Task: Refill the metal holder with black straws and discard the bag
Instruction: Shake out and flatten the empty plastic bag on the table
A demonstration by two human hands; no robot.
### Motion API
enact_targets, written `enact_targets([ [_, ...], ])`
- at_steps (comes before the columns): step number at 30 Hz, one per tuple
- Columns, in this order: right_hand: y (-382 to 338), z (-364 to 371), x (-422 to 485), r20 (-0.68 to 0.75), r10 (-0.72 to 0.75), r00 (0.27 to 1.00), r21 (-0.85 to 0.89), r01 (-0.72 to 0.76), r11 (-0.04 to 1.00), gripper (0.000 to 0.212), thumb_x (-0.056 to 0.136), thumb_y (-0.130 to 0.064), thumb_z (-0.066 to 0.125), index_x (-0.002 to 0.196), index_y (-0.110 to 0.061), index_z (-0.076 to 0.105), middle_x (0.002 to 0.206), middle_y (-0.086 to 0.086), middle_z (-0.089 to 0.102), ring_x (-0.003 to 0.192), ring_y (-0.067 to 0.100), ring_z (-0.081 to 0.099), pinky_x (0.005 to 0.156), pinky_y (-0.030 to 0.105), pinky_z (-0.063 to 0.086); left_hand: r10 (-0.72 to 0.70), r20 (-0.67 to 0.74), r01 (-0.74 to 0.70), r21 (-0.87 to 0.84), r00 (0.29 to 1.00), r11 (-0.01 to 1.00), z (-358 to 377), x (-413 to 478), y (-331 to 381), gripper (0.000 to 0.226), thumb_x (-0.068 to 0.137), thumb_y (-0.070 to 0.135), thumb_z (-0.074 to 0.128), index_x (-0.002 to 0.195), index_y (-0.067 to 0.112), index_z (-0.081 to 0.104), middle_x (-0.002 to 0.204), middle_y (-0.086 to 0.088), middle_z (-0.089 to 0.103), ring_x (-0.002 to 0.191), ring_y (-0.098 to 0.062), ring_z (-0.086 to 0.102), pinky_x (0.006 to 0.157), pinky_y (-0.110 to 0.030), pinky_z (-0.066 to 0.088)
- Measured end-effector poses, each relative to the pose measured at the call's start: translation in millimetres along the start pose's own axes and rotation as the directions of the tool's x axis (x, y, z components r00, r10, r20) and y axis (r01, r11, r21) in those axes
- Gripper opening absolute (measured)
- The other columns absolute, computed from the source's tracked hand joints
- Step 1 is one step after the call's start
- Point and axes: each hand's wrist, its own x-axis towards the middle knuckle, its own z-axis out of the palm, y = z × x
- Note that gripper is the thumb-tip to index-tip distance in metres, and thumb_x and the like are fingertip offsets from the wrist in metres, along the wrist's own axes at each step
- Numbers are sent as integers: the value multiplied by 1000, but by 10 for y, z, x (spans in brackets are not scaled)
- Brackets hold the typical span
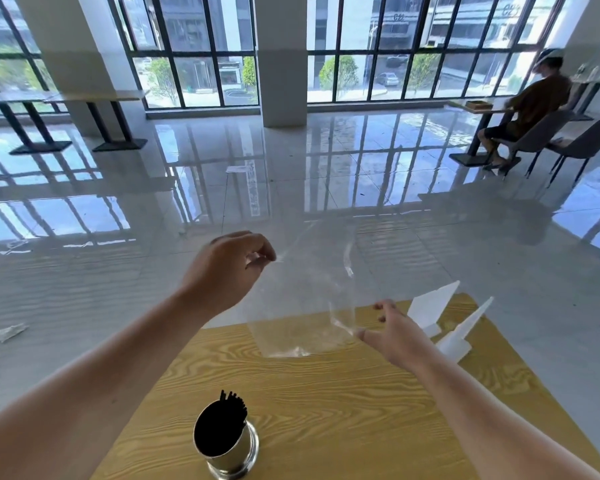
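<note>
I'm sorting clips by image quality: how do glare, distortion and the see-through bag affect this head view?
Head view: strong window glare on the glossy floor; wide-angle bending of window frames; clear bag barely visible between left hand and right hand; metal holder and black straws sharp.

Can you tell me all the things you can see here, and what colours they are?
table: one, yellow wood, near
metal holder: one, silver, table's near edge
black straws: a bunch, in the holder
bag: one, clear, held above the table
paper shapes: two, white, table's far right
seated person: one, brown top, far right
left hand: fingers pinching the bag
right hand: fingers pinching the bag
</note>
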Motion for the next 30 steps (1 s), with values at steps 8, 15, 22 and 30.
enact_targets([
  [8,-705,-158,152,-120,-252,960,143,268,953,90,84,-47,89,157,-21,45,159,6,52,146,26,48,121,42,39,58,-29,-59,-24,998,998,-347,118,114,26,87,15,82,85,39,73,85,22,71,84,5,67,75,-17,51],
  [15,-1052,-278,111,-6,-303,953,618,242,748,26,87,-16,87,78,-22,63,79,7,71,78,24,65,79,42,51,-206,-221,135,-297,953,945,-499,101,-78,31,84,19,84,96,42,67,90,21,75,86,1,72,84,-29,57],
  [22,-1208,-362,-35,55,-310,949,755,163,635,32,98,2,70,82,-15,50,96,12,83,86,27,79,85,45,62,-519,-57,401,-564,853,721,-443,-89,-358,103,62,64,92,146,34,40,145,0,55,122,-14,62,89,-33,53],
  [30,-1261,-477,-142,33,-263,964,854,109,509,26,100,0,67,84,-16,52,97,15,82,79,27,78,77,40,61,-446,497,660,-652,744,374,-201,-298,-296,69,71,42,90,131,23,62,125,-8,77,107,-20,76,100,-44,51],
])
